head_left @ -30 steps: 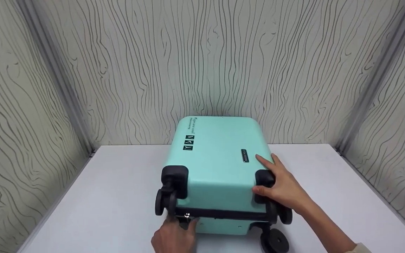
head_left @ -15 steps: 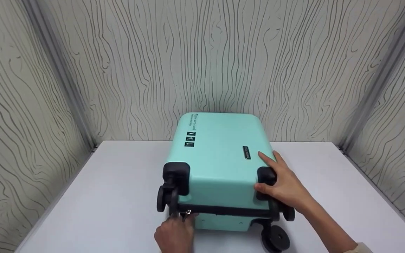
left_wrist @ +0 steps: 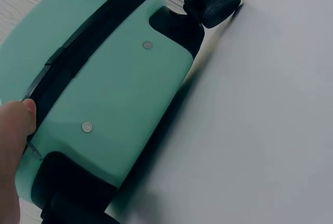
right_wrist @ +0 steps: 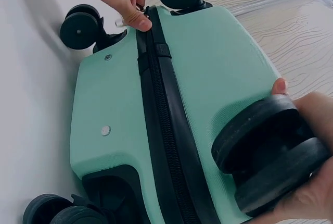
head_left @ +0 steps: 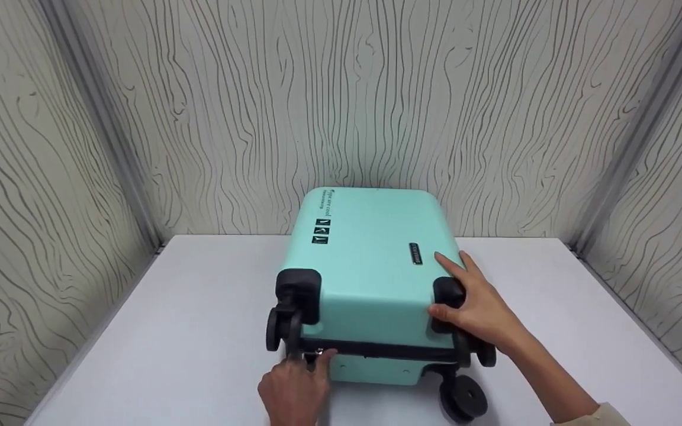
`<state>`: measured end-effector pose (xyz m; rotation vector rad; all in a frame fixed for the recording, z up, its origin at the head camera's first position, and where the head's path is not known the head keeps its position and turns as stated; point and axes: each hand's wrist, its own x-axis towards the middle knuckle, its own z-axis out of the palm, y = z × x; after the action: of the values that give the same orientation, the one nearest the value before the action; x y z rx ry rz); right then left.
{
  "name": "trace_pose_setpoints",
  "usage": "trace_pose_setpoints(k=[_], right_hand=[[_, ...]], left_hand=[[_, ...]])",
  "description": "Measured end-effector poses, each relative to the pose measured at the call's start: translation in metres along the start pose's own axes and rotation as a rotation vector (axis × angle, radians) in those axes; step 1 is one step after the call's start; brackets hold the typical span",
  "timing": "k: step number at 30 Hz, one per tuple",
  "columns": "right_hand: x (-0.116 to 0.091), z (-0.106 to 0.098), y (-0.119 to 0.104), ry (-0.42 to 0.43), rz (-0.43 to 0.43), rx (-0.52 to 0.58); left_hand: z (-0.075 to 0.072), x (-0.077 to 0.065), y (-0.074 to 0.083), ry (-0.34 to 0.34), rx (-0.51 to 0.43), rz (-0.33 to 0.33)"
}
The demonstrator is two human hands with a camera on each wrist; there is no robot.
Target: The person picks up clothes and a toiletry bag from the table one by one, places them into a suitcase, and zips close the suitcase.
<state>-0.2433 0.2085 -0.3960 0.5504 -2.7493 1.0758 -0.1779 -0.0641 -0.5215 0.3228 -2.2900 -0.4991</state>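
Note:
A mint-green hard-shell suitcase (head_left: pixel 370 242) lies flat, its wheeled end towards me. My left hand (head_left: pixel 295 390) is at the near left corner, below a black wheel (head_left: pixel 282 328). Its fingers are curled and its thumb (right_wrist: pixel 139 22) presses at the zipper (right_wrist: pixel 165 114), where I appear to pinch a zipper pull; the fingertips are partly hidden. A silver metal tab (left_wrist: pixel 34 150) shows beneath that hand in the left wrist view. My right hand (head_left: pixel 483 310) rests spread over the near right corner, thumb and fingers extended around the black wheel mount (head_left: pixel 447 289).
The suitcase stands on a white table (head_left: pixel 211 331). Wood-grain-patterned panels (head_left: pixel 353 106) rise behind and at both sides. A lower wheel (head_left: pixel 464 397) juts out at the near right. Another wheel (right_wrist: pixel 79 28) sticks out beside the left hand in the right wrist view.
My left hand stays at the zipper's left corner, its thumb now raised against the black zipper band. The right hand keeps its place. The suitcase sits slightly higher in the head view.

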Motion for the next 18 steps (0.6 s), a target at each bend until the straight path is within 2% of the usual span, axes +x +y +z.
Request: trace_pose_setpoints(k=[4,9,14,18], right_hand=[[0.0,-0.001,0.001,-0.001,0.003,-0.005],[-0.002,-0.004,-0.002,-0.017,-0.002,-0.032],[-0.01,-0.006,-0.012,0.029,-0.042,-0.094],[-0.02,0.003,-0.028,0.116,-0.128,-0.156]], left_hand=[[0.001,0.0,-0.005,-0.009,-0.029,0.055],[-0.004,0.002,-0.023,-0.125,-0.12,0.083],[-0.01,0.005,-0.033,-0.262,-0.194,0.01],[-0.017,0.008,-0.041,-0.345,-0.317,-0.067]])
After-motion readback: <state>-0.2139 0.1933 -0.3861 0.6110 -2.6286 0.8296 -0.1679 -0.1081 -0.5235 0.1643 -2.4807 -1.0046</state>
